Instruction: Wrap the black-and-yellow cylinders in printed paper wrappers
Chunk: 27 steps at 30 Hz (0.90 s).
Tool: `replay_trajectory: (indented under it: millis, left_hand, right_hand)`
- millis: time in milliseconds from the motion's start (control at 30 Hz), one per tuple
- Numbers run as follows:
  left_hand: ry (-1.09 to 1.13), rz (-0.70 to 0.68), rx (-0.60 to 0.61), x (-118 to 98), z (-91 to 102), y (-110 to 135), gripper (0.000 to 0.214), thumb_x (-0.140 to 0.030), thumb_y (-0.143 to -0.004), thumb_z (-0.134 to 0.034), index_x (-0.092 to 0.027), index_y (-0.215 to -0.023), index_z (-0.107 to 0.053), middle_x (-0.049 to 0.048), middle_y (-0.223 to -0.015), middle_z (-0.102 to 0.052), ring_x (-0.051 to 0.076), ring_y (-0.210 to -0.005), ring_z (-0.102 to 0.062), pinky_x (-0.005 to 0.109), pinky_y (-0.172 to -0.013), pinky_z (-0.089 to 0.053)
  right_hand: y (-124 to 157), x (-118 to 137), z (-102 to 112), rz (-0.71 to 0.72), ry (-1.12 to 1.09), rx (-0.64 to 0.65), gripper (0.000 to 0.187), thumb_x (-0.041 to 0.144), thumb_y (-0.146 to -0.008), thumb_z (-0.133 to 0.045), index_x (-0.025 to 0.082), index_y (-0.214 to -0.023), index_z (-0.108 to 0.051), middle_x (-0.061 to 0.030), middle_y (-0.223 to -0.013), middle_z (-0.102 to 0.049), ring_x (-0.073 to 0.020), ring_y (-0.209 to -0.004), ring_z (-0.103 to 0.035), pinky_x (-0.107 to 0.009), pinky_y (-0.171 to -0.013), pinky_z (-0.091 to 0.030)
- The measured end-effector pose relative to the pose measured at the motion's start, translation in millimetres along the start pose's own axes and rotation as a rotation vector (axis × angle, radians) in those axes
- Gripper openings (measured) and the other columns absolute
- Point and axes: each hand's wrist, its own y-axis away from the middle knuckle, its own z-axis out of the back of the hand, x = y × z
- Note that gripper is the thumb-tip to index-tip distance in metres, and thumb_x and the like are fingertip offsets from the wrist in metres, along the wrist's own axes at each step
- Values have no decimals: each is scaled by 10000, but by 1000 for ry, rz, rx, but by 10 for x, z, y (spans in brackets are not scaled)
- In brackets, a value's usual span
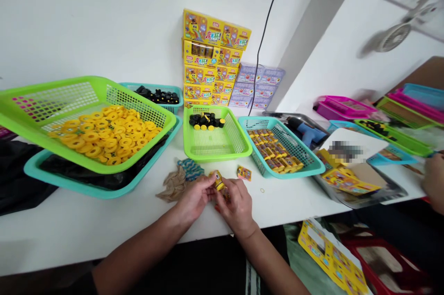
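Observation:
My left hand [199, 193] and my right hand [237, 200] meet over the front of the white table. Between them is a small yellow printed cup [218, 180], tilted, gripped by the fingers of both hands. Part of the cup and another orange-printed piece below it are hidden by my right fingers. Just beyond my right hand lies a small printed packet [244, 173]. Beside my left hand are a beige cloth [172, 185] and a blue striped cloth [190, 170].
A green basket [218, 150] holds black pieces with yellow ends. A teal basket [301, 147] contains rows of printed cups. At left, a tilted green basket [99, 83] of yellow rings rests on another basket. Yellow boxes [215, 36] stand stacked against the wall. Another person's hand [434, 179] shows at right.

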Motion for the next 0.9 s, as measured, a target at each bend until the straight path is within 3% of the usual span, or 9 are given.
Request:
replay_trajectory:
  millis: [200,467,733,900]
  left_hand:
    - [-25,28,30,-18,46,-26,205,-243,-714,-794,-115,-855,-720,72,-827,-709,147,-706,-640,250,-672,-503]
    - [-32,43,5,16,75,-42,221,-251,-683,-826,-118,-820,-714,55,-803,-691,131,-687,-623,248,-669,-504]
    - [-74,99,41,4,72,-29,242,-293,-701,-812,-107,-826,-719,66,-765,-685,138,-652,-615,248,-622,-492]
    - [-45,70,48,-10,67,-36,216,-286,-776,-751,-120,-912,-733,72,-856,-696,137,-723,-623,243,-657,-495]
  right_hand:
    - [-36,-16,28,-109,-215,2,322,232,-902,-623,208,-1222,-590,-62,-881,-635,-188,-778,-603,-324,-687,-539]
    - [-22,-61,-13,-119,-281,59,238,194,-933,-568,214,-1151,-661,-55,-837,-639,-170,-760,-614,-295,-661,-525]
    - [-59,-80,30,77,-12,37,204,174,-919,-566,199,-1091,-671,-58,-782,-655,-194,-726,-569,-341,-646,-462]
    - [-49,-68,40,-22,-54,11,231,259,-908,-621,197,-1130,-646,-74,-853,-668,-210,-781,-597,-357,-694,-490]
